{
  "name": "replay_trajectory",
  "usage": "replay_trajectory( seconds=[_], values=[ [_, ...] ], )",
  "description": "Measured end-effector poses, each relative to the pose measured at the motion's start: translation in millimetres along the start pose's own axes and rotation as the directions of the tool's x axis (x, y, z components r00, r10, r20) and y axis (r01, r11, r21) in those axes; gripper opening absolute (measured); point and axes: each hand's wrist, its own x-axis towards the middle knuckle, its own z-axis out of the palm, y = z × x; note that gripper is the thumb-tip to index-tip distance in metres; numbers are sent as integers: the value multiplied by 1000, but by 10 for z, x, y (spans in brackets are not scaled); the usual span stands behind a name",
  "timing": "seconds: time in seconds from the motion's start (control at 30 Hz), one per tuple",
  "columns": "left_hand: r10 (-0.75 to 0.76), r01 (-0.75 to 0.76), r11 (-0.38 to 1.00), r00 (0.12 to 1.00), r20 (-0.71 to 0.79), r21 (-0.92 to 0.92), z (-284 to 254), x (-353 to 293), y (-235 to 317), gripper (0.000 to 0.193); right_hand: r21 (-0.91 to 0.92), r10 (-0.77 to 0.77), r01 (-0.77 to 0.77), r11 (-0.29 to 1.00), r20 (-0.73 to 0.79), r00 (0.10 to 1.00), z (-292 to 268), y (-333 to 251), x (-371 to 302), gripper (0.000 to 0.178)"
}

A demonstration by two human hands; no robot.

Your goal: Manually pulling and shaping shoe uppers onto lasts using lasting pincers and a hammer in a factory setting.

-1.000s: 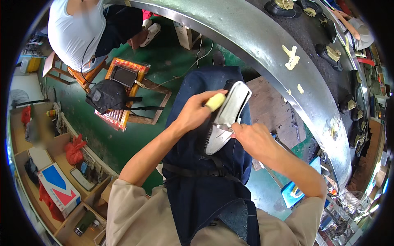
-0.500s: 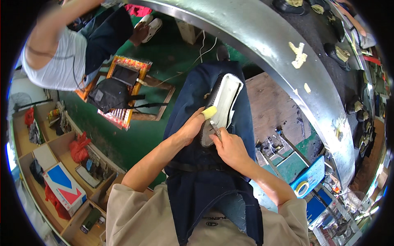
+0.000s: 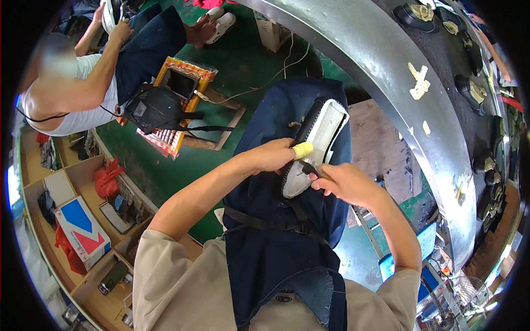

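A shoe upper (image 3: 327, 128) with a pale sole side turned up and a dark stitched edge lies across my lap on the navy apron (image 3: 254, 198). My left hand (image 3: 276, 155), yellow tape wrapped round its thumb, is closed on the shoe's left edge near the middle. In my right hand (image 3: 346, 182) is a small metal hand tool (image 3: 307, 167) with a dark head. That head sits against the pale underside, just below the taped thumb. My right fingers cover most of the tool, so its exact kind is hidden.
A curved metal rim (image 3: 397, 60) sweeps past on the right; beyond it stand several black shoes (image 3: 470, 91). To the left are a wooden compartment tray (image 3: 83, 171) and a black bag (image 3: 152, 107) on a low stool. Another person (image 3: 83, 83) sits at upper left.
My right hand has turned and shifted right, and the tool now lies more sideways across the shoe. My left hand keeps its hold. The other person's arm has lowered; the view has shifted slightly.
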Motion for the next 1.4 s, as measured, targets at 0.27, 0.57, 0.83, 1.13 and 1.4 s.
replay_trajectory(
  seconds=[0.27,0.57,0.83,1.13,1.4],
  values=[
    [405,-415,909,860,-310,37,335,268,-740,74,-385,23,-122,915,-252,968,440,-283,-210,36],
    [461,-448,882,760,-458,144,625,63,-869,72,-201,13,-82,976,-321,947,123,-354,-304,27],
    [515,-508,852,766,-385,129,569,63,-888,89,-409,-156,23,912,-293,943,101,-271,-28,20],
    [609,-506,793,678,-413,339,264,120,-807,68,-238,11,-79,968,-272,962,52,-232,-7,30],
    [659,-626,735,571,-490,258,257,366,-517,48,-295,-14,-77,952,-295,955,-447,-253,53,33]
  ],
)
